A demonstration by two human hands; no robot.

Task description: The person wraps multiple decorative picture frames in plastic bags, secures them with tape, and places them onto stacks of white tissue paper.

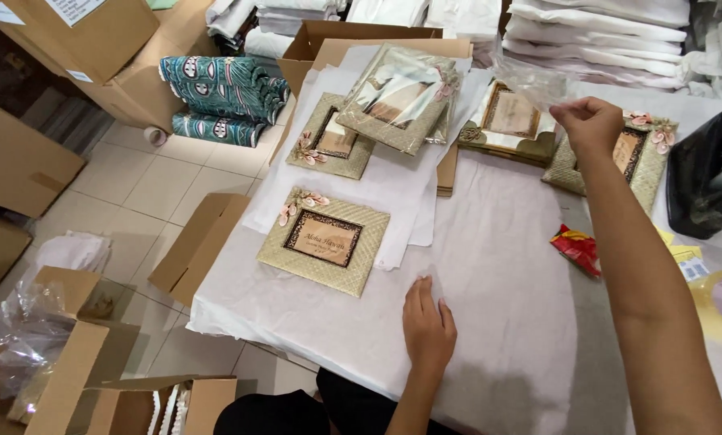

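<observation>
My left hand [428, 324] lies flat, fingers together, on white tissue paper [498, 274] spread over the table. My right hand [591, 122] reaches far forward and pinches the edge of a clear plastic sheet [530, 79] above a woven picture frame [508, 122]. A woven frame with pink shell flowers [325, 240] lies left of my left hand. Further back are another such frame [331, 147] and one wrapped in clear plastic [399, 98]. A fourth frame [636, 157] sits just right of my right hand.
A small red packet [577, 247] lies on the paper by my right forearm. A black tape dispenser [706, 176] stands at the right edge. Open cardboard boxes [79, 379] sit on the tiled floor at left; folded teal fabric [224, 90] and white cloth stacks [595, 36] lie behind.
</observation>
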